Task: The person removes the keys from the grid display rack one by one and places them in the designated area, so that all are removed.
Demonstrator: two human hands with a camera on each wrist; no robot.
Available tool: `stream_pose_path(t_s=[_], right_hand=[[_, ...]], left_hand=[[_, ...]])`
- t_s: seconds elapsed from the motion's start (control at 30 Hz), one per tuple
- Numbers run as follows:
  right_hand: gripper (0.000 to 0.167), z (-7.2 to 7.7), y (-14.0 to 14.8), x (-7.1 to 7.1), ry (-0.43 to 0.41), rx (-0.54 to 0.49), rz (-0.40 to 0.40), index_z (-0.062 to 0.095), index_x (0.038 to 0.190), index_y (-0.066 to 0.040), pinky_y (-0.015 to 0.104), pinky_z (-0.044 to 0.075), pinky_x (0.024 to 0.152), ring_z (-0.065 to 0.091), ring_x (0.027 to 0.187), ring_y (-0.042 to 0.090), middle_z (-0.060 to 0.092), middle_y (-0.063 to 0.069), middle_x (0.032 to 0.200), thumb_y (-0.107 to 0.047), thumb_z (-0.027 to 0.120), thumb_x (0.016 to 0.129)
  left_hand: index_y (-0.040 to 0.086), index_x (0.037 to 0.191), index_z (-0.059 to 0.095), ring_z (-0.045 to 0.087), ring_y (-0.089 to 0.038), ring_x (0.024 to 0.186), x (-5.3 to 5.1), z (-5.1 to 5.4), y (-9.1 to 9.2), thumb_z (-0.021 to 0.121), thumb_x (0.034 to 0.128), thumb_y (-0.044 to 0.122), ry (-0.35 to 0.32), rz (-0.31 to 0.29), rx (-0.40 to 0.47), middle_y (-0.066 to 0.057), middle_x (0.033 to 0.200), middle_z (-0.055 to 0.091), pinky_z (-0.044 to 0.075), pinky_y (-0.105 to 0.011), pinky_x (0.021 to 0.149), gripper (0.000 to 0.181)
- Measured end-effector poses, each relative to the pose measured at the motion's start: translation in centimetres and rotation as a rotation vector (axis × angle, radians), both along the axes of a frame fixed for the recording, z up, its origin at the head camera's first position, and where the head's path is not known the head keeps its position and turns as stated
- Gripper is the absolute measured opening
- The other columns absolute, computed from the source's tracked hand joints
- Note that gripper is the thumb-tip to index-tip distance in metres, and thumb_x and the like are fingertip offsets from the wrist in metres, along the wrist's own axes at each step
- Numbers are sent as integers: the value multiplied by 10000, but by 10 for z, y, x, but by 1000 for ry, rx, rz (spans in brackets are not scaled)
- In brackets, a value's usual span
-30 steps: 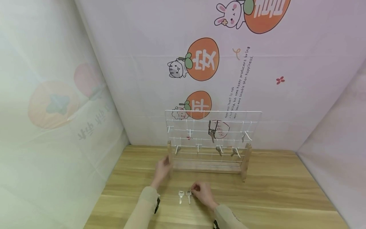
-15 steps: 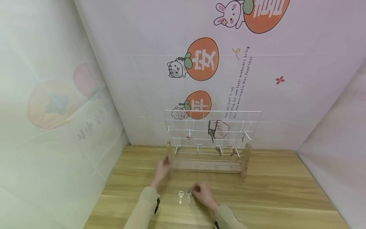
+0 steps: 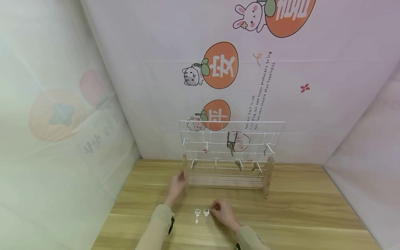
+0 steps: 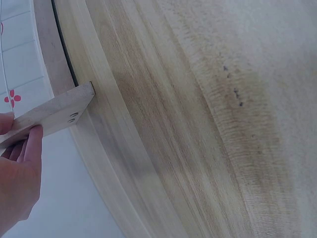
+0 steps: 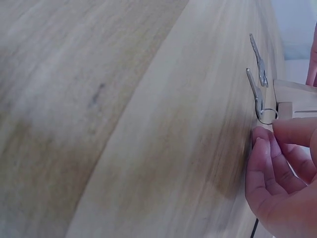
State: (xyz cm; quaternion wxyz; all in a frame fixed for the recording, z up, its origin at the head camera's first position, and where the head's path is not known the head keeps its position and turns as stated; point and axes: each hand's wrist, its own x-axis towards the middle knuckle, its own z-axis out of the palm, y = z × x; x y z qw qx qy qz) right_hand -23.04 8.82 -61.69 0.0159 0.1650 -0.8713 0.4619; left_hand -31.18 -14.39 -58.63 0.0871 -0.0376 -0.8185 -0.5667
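A: What does the right hand (image 3: 223, 212) have?
B: A thin ring (image 5: 277, 114), pinched between thumb and fingertip. The ring sits at the head of the nearer key (image 5: 255, 94), just left of those fingertips.
A: And the other one?
B: The farther key (image 5: 258, 60) lies on the wooden table (image 3: 300, 208), a little further left of the right hand, beside the first but apart from it.
A: How about the left hand (image 3: 177, 184)?
B: It grips the wooden post (image 4: 59, 110) at one end of the rack, thumb on one side, fingers on the other.
A: So where is the rack, seen from the hands?
B: The wire rack (image 3: 225, 184) stretches rightward from the left hand and stands ahead of the right hand. Several hanging keys (image 3: 239, 166) are on its hooks (image 3: 216, 161).
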Motion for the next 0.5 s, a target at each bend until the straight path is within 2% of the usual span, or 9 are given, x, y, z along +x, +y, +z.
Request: stream_pose_path(t_s=[0.4,0.5], right_hand=[[130,17,7,2,-87,-48,-29,665,967,31,130,521,613,582,714,24,706,92,880,-32,685,856],[155,22,10,2,-82,-58,-40,664,995,43,136,538,627,596,722,29,713,102,900,-40,678,864]], left_hand=[[-148,1359,472,577,-478,1234,2,2,0,614,922,-20,-12,-12,9,-352,1334,560,510,-530,1057,477],[-152,1358,469,578,-483,1231,3,2,0,618,919,-17,-11,-10,4,-355,1332,559,511,-536,1052,483]])
